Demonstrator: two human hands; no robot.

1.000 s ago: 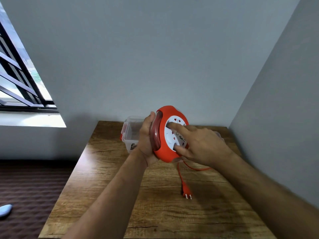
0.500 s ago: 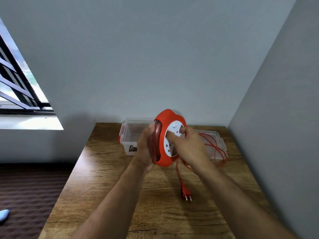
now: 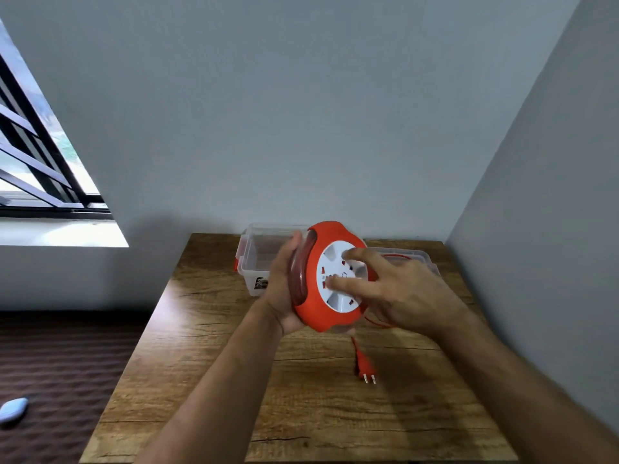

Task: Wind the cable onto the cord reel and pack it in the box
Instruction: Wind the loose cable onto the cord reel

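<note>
I hold an orange cord reel (image 3: pixel 311 309) upright above the wooden table (image 3: pixel 301 413), its white socket face (image 3: pixel 335 289) turned right. My left hand (image 3: pixel 284 289) grips its back rim. My right hand (image 3: pixel 402 293) presses spread fingertips on the white face. Red wound cable shows through the reel's clear side. The loose orange cable (image 3: pixel 355 344) hangs down to its plug (image 3: pixel 365 370), which lies on the table. More cable lies behind my right hand, over the box lid. The clear plastic box (image 3: pixel 254 259) stands open behind the reel.
The clear lid (image 3: pixel 422 259) lies at the back right by the side wall. Grey walls close the table at the back and right. A window is at the left. A pale blue object (image 3: pixel 13 410) lies on the dark floor mat at the left.
My right hand has turned on the white face, from pinching near its top to spread fingers across it. The reel has tilted a little. The plug has stayed in place.
</note>
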